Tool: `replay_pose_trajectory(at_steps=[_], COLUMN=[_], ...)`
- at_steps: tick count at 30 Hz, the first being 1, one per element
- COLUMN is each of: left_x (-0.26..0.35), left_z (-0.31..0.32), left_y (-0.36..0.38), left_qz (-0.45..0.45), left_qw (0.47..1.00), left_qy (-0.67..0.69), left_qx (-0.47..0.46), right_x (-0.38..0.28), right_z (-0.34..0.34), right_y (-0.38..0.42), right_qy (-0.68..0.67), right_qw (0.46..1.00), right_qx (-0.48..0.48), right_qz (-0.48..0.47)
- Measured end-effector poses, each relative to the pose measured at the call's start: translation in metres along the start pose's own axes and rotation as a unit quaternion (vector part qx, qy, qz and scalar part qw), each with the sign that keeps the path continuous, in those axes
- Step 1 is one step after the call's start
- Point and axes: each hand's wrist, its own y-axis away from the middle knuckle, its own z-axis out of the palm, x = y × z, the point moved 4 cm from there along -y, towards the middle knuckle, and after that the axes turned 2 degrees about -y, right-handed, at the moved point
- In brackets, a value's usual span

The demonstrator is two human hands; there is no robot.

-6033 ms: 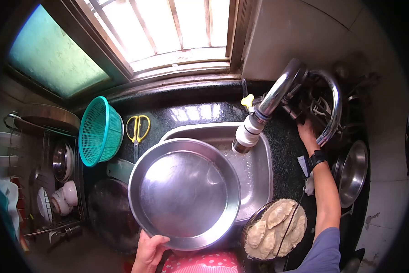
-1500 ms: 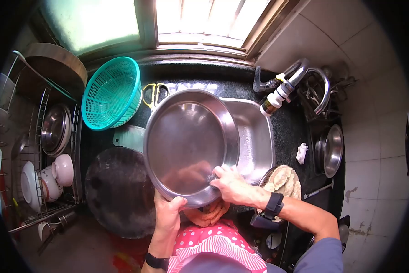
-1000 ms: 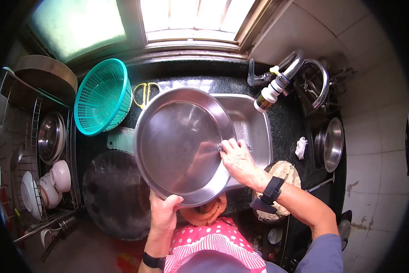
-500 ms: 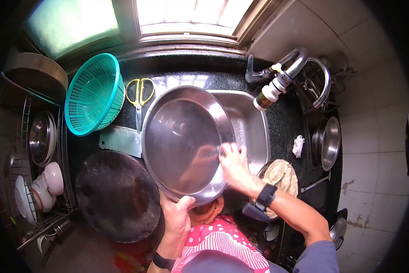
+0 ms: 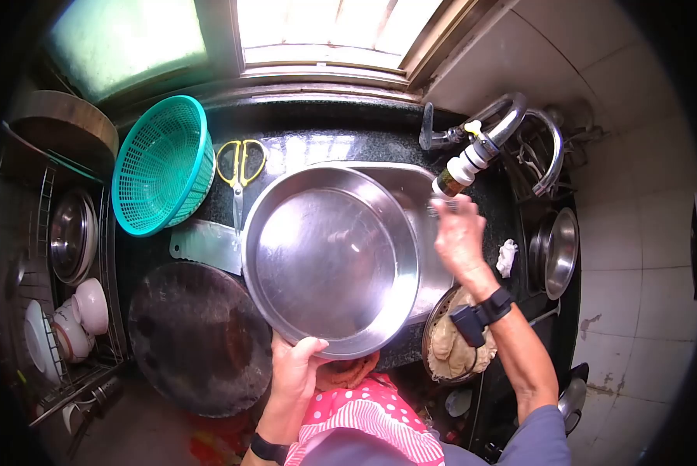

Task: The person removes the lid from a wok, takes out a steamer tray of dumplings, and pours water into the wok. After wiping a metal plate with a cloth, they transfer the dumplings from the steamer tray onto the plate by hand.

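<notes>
My left hand (image 5: 296,368) grips the near rim of a large round steel pan (image 5: 329,260), thumb on top of the edge. The pan is tipped over the left part of the steel sink (image 5: 434,268). My right hand (image 5: 460,233) is off the pan, just below the white nozzle of the faucet (image 5: 465,167). Its fingers are drawn together; a small greyish bit shows at the fingertips, too small to name. Under my right forearm, a round container holds pale, lumpy dough-like pieces (image 5: 449,349).
On the left are a green basket (image 5: 162,167), yellow-handled scissors (image 5: 240,175), a cleaver (image 5: 207,245) and a dark round board (image 5: 197,338). A dish rack with bowls (image 5: 75,330) stands far left. To the right are a crumpled white cloth (image 5: 507,258) and steel bowls (image 5: 562,252).
My right hand has left the pan's inner right wall and moved up and right to the faucet nozzle. The pan has shifted slightly right and down, still in my left hand.
</notes>
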Motion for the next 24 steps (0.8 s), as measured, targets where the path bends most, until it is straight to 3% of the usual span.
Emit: replay_pose_trajectory(at_steps=[3, 6, 7, 10, 12, 15, 17, 19, 21, 24], left_x=[0.008, 0.015, 0.017, 0.025, 0.034, 0.051, 0.065, 0.069, 0.076, 0.081], left_z=[0.003, 0.008, 0.008, 0.007, 0.011, 0.012, 0.015, 0.009, 0.006, 0.010], left_y=[0.004, 0.005, 0.003, 0.000, -0.002, 0.000, 0.003, 0.003, 0.005, 0.009], left_qz=[-0.030, -0.040, -0.039, -0.030, -0.027, 0.002, 0.041, 0.056, 0.085, 0.085], left_qw=[0.999, 0.999, 0.999, 0.999, 1.000, 0.999, 0.997, 0.995, 0.991, 0.991], left_qy=[0.012, 0.007, 0.001, -0.015, -0.010, -0.033, -0.067, -0.081, -0.100, -0.101], left_qx=[-0.001, 0.006, 0.007, 0.000, -0.005, 0.009, 0.021, 0.024, 0.033, 0.019], right_x=[0.083, 0.121, 0.118, 0.062, 0.019, -0.062, -0.105, -0.131, -0.151, -0.158], right_z=[0.017, 0.009, 0.003, -0.017, -0.008, -0.006, -0.019, -0.014, -0.006, 0.016], right_y=[0.005, 0.000, 0.000, 0.021, 0.059, 0.116, 0.136, 0.155, 0.171, 0.182], right_qy=[0.041, 0.146, 0.130, -0.024, -0.142, -0.236, -0.211, -0.285, -0.219, -0.187], right_qw=[0.992, 0.977, 0.982, 0.999, 0.984, 0.899, 0.849, 0.823, 0.817, 0.826], right_qx=[-0.044, 0.024, 0.049, -0.021, -0.057, -0.259, -0.340, -0.278, -0.233, -0.228], right_qz=[0.111, 0.152, 0.127, 0.038, -0.090, -0.263, -0.345, -0.405, -0.480, -0.480])
